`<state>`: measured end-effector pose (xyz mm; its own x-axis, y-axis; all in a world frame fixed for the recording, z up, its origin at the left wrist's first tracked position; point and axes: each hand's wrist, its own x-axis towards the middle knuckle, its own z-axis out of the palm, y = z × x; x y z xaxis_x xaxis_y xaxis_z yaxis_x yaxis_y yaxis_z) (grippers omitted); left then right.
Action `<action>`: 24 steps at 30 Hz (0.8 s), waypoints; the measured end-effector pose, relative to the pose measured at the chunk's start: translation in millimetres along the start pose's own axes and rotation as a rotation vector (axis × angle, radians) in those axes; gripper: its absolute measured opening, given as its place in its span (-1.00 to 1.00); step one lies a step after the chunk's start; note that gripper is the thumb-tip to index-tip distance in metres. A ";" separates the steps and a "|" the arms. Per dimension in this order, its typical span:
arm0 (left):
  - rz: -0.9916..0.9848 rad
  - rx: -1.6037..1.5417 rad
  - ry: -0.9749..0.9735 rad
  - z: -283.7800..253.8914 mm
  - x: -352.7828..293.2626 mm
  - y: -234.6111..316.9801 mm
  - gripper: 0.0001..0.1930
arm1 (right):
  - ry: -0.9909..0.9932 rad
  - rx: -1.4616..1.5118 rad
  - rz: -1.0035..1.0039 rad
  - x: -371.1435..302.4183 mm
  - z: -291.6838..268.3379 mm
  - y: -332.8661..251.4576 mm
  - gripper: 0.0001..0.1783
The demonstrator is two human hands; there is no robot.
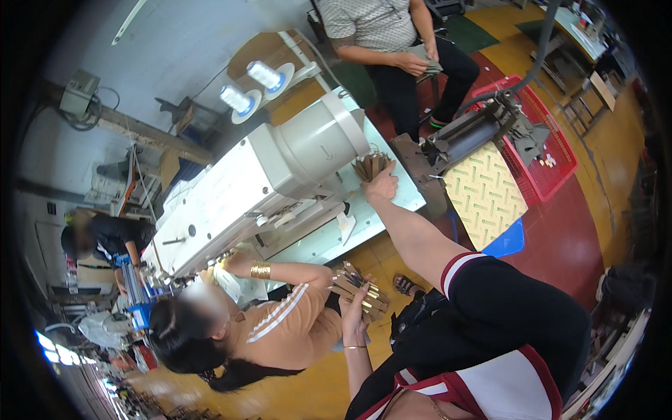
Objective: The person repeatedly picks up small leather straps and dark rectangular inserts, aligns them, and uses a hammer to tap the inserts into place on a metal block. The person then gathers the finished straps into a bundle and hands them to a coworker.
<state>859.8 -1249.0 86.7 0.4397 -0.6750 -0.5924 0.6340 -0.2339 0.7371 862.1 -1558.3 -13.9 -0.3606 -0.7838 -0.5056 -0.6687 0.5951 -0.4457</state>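
My left hand point(352, 316), a bracelet at its wrist, grips a fanned bundle of brown strips point(374, 299) with some shiny gold-coloured faces; they look like fabric or leather pieces, but the exact kind is unclear. My right arm stretches out to the sewing machine's pale table point(413, 197). There my right hand point(381, 185) closes round a second bundle of similar brown strips point(371, 165), near the machine's rounded end. Its fingers are partly hidden by the strips. The large white sewing machine point(231, 185) stands left of this hand.
A person in a tan top point(287, 325) sits at the machine, left of my left hand. Another seated person point(378, 31) handles grey pieces at the back. Thread cones point(266, 75) rise behind the machine. A red crate point(560, 164) and a patterned yellow board point(486, 189) lie to the right.
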 end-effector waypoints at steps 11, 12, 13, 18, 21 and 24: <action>-0.050 0.401 -0.217 61.1 139.1 30.8 -0.45 | -0.232 0.607 -0.240 30.1 -83.2 102.7 0.29; -0.079 0.453 -0.259 75.0 164.1 34.0 -0.43 | -0.248 0.688 -0.350 31.1 -102.6 126.3 0.28; -0.054 0.541 -0.337 88.7 189.6 38.5 -0.42 | -0.266 0.757 -0.402 29.8 -124.7 152.2 0.26; 0.022 0.894 -0.474 147.3 303.2 46.1 -0.57 | -0.179 0.759 -0.304 0.6 -234.4 272.8 0.19; 0.283 1.189 -0.514 157.6 350.5 39.7 -0.56 | -0.016 0.895 -0.181 -26.7 -278.5 330.2 0.07; 0.564 1.635 -0.500 154.2 379.2 38.6 -0.54 | 0.149 1.040 -0.153 -57.1 -305.1 372.7 -0.12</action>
<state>953.0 -1621.9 -59.3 -0.0516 -0.9624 -0.2666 -0.8491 -0.0982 0.5190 435.1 -1345.9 74.2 -0.4425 -0.8352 -0.3266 0.1462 0.2921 -0.9451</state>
